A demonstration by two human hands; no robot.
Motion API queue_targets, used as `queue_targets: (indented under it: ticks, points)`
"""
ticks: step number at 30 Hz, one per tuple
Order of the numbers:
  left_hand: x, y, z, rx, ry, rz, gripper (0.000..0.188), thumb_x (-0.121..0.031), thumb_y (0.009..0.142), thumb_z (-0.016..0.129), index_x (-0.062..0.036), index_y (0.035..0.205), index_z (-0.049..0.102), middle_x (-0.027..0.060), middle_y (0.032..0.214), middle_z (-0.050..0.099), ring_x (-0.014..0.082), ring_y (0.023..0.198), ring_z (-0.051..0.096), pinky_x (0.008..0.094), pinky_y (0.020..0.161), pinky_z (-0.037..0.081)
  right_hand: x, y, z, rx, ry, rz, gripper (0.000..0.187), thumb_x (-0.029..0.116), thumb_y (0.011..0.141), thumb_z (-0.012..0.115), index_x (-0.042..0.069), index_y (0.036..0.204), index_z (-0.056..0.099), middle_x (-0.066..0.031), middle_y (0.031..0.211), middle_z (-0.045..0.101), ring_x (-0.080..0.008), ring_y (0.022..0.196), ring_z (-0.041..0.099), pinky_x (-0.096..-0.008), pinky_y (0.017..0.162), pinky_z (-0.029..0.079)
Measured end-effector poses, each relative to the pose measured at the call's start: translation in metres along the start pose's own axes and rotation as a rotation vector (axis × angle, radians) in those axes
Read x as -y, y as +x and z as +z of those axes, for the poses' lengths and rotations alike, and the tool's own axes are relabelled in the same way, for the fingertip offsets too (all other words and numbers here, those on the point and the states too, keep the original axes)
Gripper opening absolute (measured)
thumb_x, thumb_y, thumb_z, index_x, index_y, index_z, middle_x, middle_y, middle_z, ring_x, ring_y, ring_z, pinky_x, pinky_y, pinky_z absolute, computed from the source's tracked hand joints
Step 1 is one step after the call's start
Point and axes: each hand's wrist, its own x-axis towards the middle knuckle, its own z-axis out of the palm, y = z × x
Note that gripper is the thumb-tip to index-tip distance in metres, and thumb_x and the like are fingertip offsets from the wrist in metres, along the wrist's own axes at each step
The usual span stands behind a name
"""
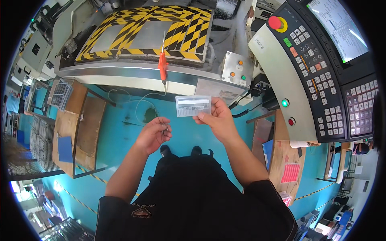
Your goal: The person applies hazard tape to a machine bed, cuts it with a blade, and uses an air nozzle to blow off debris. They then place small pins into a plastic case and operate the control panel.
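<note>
In my right hand (219,120) is a flat, clear plastic case (189,112) with a pale printed label, pinched at its right edge between thumb and fingers. It is held up in front of me, above the floor. My left hand (155,134), lower and to the left, is apart from the case. Its fingers are curled in, and a small dark or metallic bit shows between them, too small to name. Beyond the case, an orange air blow gun (163,66) with a long thin nozzle rests upright against the machine's front edge, its thin hose hanging down.
The machine bed (150,34) ahead carries yellow-black striped tape. At right stand a button box (237,69) and a control panel (313,76) with a red emergency stop (275,23). Wooden benches (64,124) flank me; the right one holds a pink-red tray (290,172).
</note>
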Motion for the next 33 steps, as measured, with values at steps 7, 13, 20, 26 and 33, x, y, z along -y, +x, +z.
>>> queue_targets:
  ticks: [7, 13, 20, 26, 33]
  points:
    - [0.011, 0.002, 0.000, -0.136, 0.128, 0.141, 0.021, -0.007, 0.095, 0.060, -0.0057, 0.115, 0.052, 0.0098, 0.093, 0.066, 0.0177, 0.077, 0.065, 0.0288, 0.067, 0.053, -0.006, -0.003, -0.007, 0.011, -0.016, 0.006, 0.040, -0.002, 0.090, 0.067, 0.001, 0.125, 0.048, -0.0156, 0.110, 0.069, -0.0219, 0.094, 0.071, -0.0332, 0.080, 0.061]
    - [0.018, 0.004, -0.003, -0.075, 0.104, 0.129, 0.020, -0.007, 0.095, 0.062, -0.0064, 0.113, 0.053, 0.0108, 0.093, 0.065, 0.0173, 0.078, 0.063, 0.0284, 0.068, 0.052, -0.004, -0.007, -0.009, 0.027, -0.046, 0.011, 0.054, -0.003, 0.090, 0.065, 0.003, 0.137, 0.041, -0.0170, 0.114, 0.067, -0.0231, 0.097, 0.070, -0.0351, 0.083, 0.059]
    - [0.030, 0.009, -0.004, 0.004, 0.144, 0.210, 0.013, -0.009, 0.097, 0.063, -0.0084, 0.108, 0.056, 0.0100, 0.092, 0.067, 0.0166, 0.076, 0.064, 0.0268, 0.064, 0.051, -0.011, -0.004, -0.018, 0.101, -0.112, -0.083, 0.060, -0.003, 0.091, 0.063, 0.006, 0.144, 0.036, -0.0172, 0.116, 0.066, -0.0232, 0.099, 0.069, -0.0352, 0.085, 0.058]
    - [0.029, 0.003, -0.009, -0.037, 0.088, 0.170, 0.016, -0.004, 0.092, 0.062, -0.0086, 0.106, 0.056, 0.0105, 0.093, 0.067, 0.0162, 0.076, 0.062, 0.0266, 0.063, 0.048, -0.026, 0.005, -0.023, 0.100, -0.115, -0.074, 0.041, 0.005, 0.096, 0.060, 0.006, 0.134, 0.043, -0.0161, 0.108, 0.066, -0.0225, 0.088, 0.070, -0.0357, 0.074, 0.060]
    - [0.007, 0.004, -0.025, -0.089, -0.263, -0.108, 0.018, -0.003, 0.086, 0.058, -0.0089, 0.103, 0.058, 0.0067, 0.092, 0.064, 0.0153, 0.067, 0.055, 0.0243, 0.050, 0.041, -0.055, 0.027, -0.003, 0.024, -0.020, 0.233, 0.032, 0.022, 0.102, 0.057, 0.003, 0.126, 0.047, -0.0146, 0.096, 0.065, -0.0204, 0.068, 0.067, -0.0309, 0.055, 0.056]
